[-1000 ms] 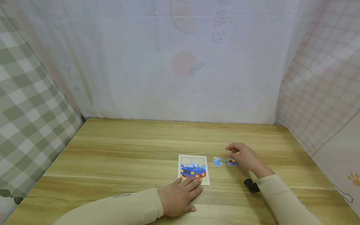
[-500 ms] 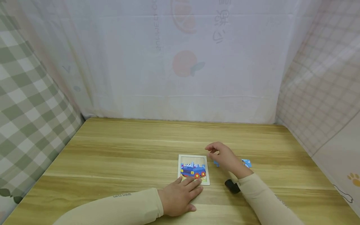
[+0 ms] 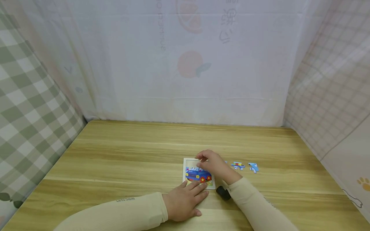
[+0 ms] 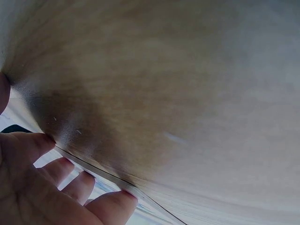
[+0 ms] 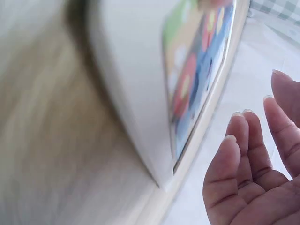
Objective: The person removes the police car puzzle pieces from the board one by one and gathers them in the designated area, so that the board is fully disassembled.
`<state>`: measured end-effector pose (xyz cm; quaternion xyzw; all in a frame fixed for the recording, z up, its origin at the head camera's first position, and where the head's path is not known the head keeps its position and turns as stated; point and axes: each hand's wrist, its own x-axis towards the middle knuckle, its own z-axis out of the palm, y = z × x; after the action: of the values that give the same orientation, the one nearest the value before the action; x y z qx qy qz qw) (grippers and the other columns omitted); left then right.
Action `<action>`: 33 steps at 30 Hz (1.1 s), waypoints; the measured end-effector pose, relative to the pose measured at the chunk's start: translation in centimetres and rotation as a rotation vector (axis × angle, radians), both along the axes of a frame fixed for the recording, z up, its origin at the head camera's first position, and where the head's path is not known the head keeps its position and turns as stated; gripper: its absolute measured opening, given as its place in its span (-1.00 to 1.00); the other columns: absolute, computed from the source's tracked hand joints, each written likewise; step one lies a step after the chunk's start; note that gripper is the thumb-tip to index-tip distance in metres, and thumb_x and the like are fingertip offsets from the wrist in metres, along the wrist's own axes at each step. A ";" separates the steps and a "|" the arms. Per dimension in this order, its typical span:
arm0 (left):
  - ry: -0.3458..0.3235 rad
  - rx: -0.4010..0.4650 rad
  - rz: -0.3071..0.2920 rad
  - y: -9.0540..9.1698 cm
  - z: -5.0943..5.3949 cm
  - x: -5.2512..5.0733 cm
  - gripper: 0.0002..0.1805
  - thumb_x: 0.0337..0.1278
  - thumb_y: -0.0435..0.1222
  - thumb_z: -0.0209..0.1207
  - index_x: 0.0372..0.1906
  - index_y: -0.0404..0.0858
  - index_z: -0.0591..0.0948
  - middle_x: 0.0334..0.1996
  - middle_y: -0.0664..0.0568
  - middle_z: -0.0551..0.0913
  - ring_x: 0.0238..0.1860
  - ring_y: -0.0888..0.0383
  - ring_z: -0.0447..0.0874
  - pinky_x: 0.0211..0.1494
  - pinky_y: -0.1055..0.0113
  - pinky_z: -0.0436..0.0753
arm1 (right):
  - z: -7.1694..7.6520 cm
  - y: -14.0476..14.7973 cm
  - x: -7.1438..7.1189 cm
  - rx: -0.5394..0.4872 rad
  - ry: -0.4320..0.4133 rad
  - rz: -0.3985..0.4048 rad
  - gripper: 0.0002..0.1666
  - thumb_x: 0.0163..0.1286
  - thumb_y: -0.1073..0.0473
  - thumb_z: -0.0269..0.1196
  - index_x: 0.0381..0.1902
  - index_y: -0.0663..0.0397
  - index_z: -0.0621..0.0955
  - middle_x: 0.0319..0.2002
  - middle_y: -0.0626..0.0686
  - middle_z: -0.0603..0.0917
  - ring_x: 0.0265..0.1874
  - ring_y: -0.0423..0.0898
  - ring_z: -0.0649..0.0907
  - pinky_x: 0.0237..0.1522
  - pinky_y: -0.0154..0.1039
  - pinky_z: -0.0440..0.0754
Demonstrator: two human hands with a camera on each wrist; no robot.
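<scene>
A wood-grained tabletop (image 3: 130, 154) met a pale printed cloth (image 3: 136, 70) behind and a green-checked cloth (image 3: 31, 96) at left. The picture puzzle (image 3: 189, 164) lay on the tabletop, loose pieces (image 3: 253, 167) to its right. The left hand (image 3: 186, 202), ungripping, rested extended fingers on its near edge; the right hand (image 3: 215, 165) hung over its far right corner, fingers gently bent, grip relaxed.
</scene>
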<state>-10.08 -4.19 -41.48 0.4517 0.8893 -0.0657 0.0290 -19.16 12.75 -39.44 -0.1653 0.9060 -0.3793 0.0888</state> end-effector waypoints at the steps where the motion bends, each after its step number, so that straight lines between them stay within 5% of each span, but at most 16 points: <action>1: 0.002 0.000 -0.001 0.0 0.0 0.0 -0.33 0.35 0.20 -0.13 0.44 -0.01 0.29 0.47 0.13 0.17 0.44 0.14 0.14 0.26 0.09 0.44 | -0.1 -0.3 0.0 0.009 -0.004 0.003 -0.81 0.26 0.31 0.30 -0.15 0.15 0.66 -0.19 0.01 0.61 -0.21 -0.09 0.58 -0.13 -0.13 0.58; 15: -0.020 -0.005 -0.005 0.0 0.3 -0.1 -0.31 0.34 0.20 -0.12 0.46 -0.02 0.26 0.48 0.11 0.14 0.46 0.12 0.09 0.25 0.09 0.45 | -0.2 -2.1 0.4 0.149 -0.034 0.095 -0.82 0.21 0.30 0.36 -0.21 0.08 0.68 -0.26 -0.04 0.63 -0.23 -0.13 0.59 -0.08 -0.10 0.58; 33: -0.030 -0.022 -0.006 -0.1 0.4 -0.1 -0.29 0.35 0.21 -0.15 0.47 -0.02 0.23 0.50 0.12 0.09 0.46 0.13 0.07 0.26 0.09 0.45 | -0.1 -3.0 0.1 0.205 -0.050 0.170 -0.82 0.21 0.39 0.33 -0.20 0.20 0.69 -0.21 0.03 0.68 -0.18 -0.08 0.62 -0.02 -0.07 0.59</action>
<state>-10.17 -4.30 -41.08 0.4548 0.8866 -0.0688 0.0473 -19.03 9.72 -39.58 -0.2218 0.9203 -0.2798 0.1597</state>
